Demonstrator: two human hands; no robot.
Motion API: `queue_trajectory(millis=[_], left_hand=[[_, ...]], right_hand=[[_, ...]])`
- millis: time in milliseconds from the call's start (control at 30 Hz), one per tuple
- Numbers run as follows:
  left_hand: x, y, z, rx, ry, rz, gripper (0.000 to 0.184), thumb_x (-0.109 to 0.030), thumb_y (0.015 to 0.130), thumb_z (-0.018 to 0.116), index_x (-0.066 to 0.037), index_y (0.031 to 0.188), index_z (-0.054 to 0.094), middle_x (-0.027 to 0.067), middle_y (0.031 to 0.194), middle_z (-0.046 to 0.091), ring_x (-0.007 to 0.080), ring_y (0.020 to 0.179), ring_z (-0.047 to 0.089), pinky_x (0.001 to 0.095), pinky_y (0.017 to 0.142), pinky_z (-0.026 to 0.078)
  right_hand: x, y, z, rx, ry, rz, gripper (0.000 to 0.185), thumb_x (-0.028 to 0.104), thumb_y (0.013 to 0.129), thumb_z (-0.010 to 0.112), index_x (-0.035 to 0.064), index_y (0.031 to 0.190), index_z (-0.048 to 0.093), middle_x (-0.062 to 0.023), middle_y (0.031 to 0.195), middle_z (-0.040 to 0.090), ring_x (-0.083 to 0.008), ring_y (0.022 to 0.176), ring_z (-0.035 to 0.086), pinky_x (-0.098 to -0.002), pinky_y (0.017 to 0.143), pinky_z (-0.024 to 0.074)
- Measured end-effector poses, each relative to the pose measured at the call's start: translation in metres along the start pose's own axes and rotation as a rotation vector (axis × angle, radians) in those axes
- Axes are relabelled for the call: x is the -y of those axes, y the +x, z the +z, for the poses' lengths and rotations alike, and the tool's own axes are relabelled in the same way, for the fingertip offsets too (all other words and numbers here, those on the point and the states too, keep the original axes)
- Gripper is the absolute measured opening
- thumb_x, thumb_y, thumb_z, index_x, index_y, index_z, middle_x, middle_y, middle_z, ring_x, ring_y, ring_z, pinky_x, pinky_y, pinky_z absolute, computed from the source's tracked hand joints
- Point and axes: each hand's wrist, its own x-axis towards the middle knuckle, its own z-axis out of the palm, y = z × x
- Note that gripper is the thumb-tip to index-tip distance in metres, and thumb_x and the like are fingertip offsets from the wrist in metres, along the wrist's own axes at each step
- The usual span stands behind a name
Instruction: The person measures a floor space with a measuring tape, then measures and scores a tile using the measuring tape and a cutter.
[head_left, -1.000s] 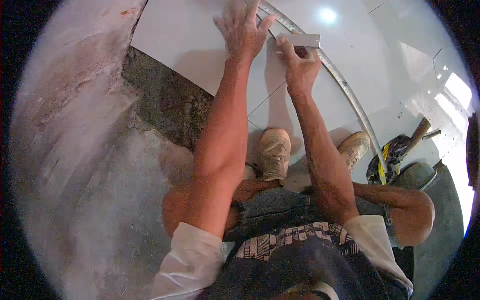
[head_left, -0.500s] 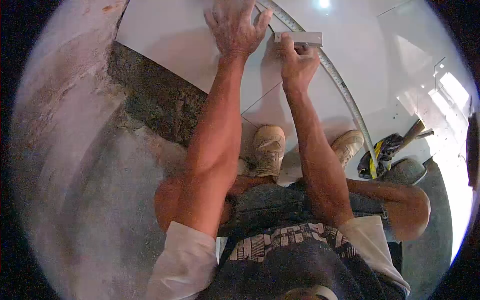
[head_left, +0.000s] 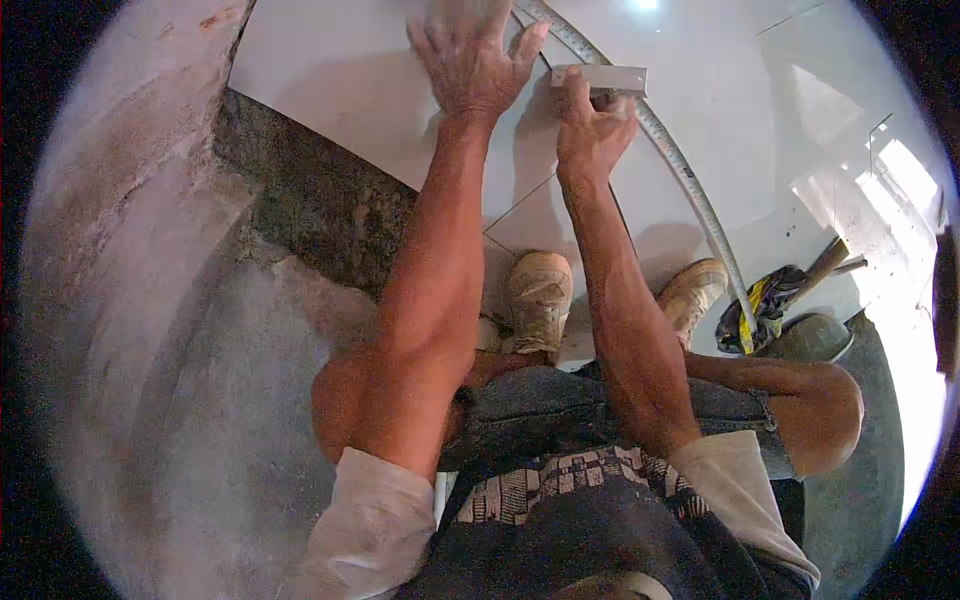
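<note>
My left hand lies palm down on a large pale floor tile, fingers spread and nothing held. Its fingertips are slightly blurred near the top edge. My right hand grips a flat, rectangular, light-grey scraper-like piece, thumb on top and fingers curled beneath. Whether it has a handle is hidden by the hand. Past the right hand runs a long measuring strip with graduation marks, appearing curved in this view. It stretches from the top edge down to near my right shoe.
On the right, a hammer-like tool with a wooden handle lies beside a black-and-yellow bundle and a rounded grey-green object. To the left, a dark rough strip borders the tiles, with a rough wall beyond.
My right hand and forearm have shifted slightly left, with the grey piece still gripped almost in the same place. The left hand stays flat on the tile.
</note>
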Motion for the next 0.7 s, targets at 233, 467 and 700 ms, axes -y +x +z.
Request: queue_trajectory(millis=[233,467,700], left_hand=[[0.001,0.000,0.001,-0.036,-0.018,0.009,0.064,-0.047,0.094,0.064,-0.023,0.151,0.049,0.0137,0.164,0.033,0.0426,0.146,0.033,0.0705,0.115,0.021],[-0.001,-0.001,0.001,0.000,0.002,-0.009,0.065,-0.047,0.093,0.065,-0.022,0.151,0.049,0.0139,0.164,0.033,0.0428,0.146,0.034,0.0700,0.115,0.021],[0.001,-0.001,0.001,0.003,0.000,-0.001,0.064,-0.047,0.093,0.064,-0.022,0.151,0.049,0.0141,0.164,0.033,0.0427,0.147,0.033,0.0689,0.117,0.020]], right_hand=[[-0.009,-0.001,0.005,-0.057,0.161,0.028,0.028,0.024,0.086,0.075,-0.0022,0.093,0.068,-0.0148,0.085,0.071,-0.0236,0.074,0.067,-0.0386,0.071,0.0536],[0.002,-0.001,-0.005,0.039,0.028,0.024,0.028,0.024,0.088,0.073,-0.0028,0.096,0.068,-0.0145,0.088,0.072,-0.0236,0.074,0.067,-0.0387,0.072,0.0542],[-0.008,-0.003,0.005,-0.036,0.170,0.081,0.030,0.024,0.087,0.074,-0.0030,0.098,0.067,-0.0147,0.088,0.072,-0.0249,0.077,0.069,-0.0382,0.072,0.0537]])
